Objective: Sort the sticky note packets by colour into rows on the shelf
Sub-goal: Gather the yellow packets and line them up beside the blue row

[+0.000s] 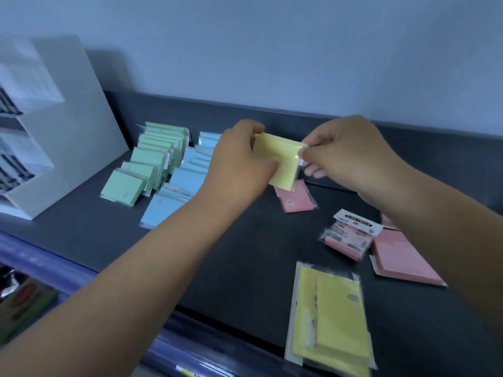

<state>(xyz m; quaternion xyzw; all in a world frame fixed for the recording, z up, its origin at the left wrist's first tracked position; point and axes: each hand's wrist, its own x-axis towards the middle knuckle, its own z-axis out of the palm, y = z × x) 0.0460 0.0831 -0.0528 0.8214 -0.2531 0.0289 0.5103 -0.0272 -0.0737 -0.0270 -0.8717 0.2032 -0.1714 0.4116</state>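
A yellow sticky note packet (280, 161) is held above the back of the dark shelf (239, 257). My left hand (239, 164) grips its left edge and my right hand (351, 151) pinches its right edge. A row of green packets (147, 164) runs along the left, with a row of blue packets (179, 186) beside it. A pink packet (296, 198) lies just below the held one. More pink packets (394, 251) lie at the right, one with a white label (345, 238). Yellow packets (332, 319) lie at the front.
A white display stand (65, 126) with printed sheets leans at the left end of the shelf. The pale wall (272, 50) rises behind the shelf's raised back rim. Below the front edge are blue-purple rolls (40, 259) and other goods.
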